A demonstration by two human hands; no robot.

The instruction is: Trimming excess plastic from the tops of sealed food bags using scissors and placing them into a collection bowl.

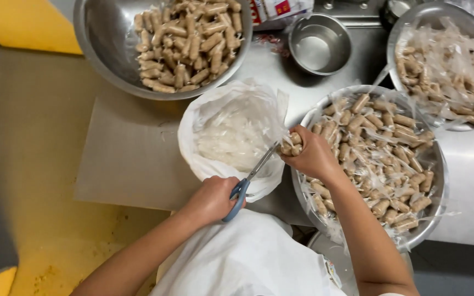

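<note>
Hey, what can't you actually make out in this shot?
- Scissors, head view: handle loops hidden in the left hand.
- Wrapped rolls: the right hand covers most, count unclear.
- Top-right bowl: cut off by the frame edge.
- White bag: contents a blurred clear heap.

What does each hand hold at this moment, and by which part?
The left hand holds the scissors by their blue handle loops, blades pointing up-right. The right hand grips a small bunch of wrapped rolls around their lower part; their ends stick out.
</note>
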